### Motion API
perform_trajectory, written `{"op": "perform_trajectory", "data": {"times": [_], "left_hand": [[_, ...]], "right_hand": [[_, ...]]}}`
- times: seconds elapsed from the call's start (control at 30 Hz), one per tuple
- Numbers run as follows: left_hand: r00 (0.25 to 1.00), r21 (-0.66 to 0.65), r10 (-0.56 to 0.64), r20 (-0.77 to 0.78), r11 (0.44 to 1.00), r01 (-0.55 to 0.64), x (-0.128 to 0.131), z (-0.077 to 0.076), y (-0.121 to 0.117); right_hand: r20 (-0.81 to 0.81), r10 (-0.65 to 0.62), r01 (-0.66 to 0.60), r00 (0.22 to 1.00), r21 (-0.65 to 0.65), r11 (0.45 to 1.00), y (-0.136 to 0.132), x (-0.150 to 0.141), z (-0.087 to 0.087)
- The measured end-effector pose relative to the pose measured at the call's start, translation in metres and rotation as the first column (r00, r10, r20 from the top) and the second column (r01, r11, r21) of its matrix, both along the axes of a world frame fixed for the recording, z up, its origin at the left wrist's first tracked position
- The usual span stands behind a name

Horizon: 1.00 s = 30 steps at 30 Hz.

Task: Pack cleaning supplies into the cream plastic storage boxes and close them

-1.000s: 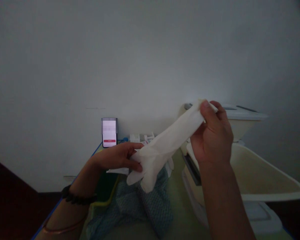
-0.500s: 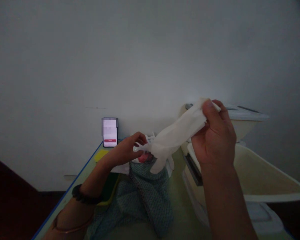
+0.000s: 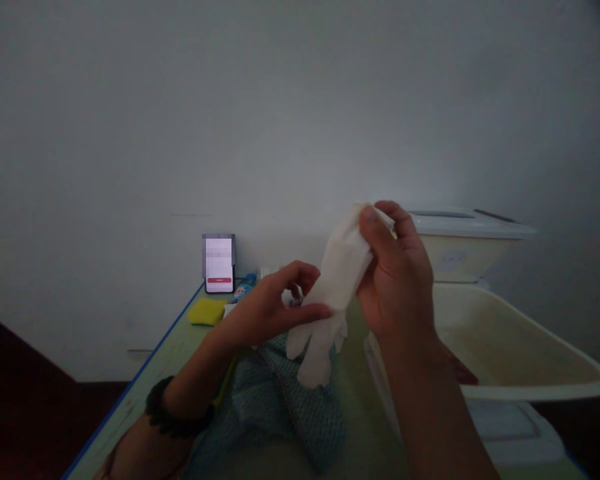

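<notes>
A white rubber glove (image 3: 330, 300) hangs in front of me, cuff up and fingers down. My right hand (image 3: 395, 273) pinches the cuff at the top, thumb over the folded edge. My left hand (image 3: 273, 303) grips the glove lower down, near its palm, with thumb and fingers closed on it. The glove's fingers dangle above a blue-green mesh cloth (image 3: 285, 400) that lies on the pale table (image 3: 155, 373). A dark bead bracelet sits on my left wrist.
A lit phone (image 3: 219, 263) leans against the wall at the table's far end, with a yellow sponge (image 3: 207, 311) and a small bottle (image 3: 244, 288) beside it. Cream plastic tubs (image 3: 510, 347) stand to the right, one stacked behind with a lid.
My right hand has moved left and brought the cuff closer to my left hand, so the glove hangs more upright and less stretched. My left hand shifted its grip along the glove.
</notes>
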<state>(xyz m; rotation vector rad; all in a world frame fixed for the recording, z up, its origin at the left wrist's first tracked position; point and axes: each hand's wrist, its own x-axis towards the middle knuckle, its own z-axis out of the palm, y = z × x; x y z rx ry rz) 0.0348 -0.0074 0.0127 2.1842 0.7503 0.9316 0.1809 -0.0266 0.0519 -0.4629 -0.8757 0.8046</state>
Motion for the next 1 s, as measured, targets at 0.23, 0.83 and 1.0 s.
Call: {"op": "perform_trajectory", "data": {"times": [0.23,0.83,1.0], "left_hand": [[0.988,0.016,-0.122,0.096,0.993,0.121,-0.010,0.001,0.005],[0.900,-0.204,-0.272,0.340,0.913,0.352,-0.011,-0.005,0.009],[0.939,-0.180,-0.226,0.259,0.944,0.277,-0.009,-0.006,0.008]], "right_hand": [[-0.002,0.059,-0.059,0.998,-0.011,0.998,-0.001,-0.003,0.001],[-0.003,0.082,-0.082,0.997,-0.012,0.997,-0.002,-0.001,0.000],[-0.017,0.108,-0.108,0.994,-0.007,0.994,-0.002,0.000,-0.001]]}}
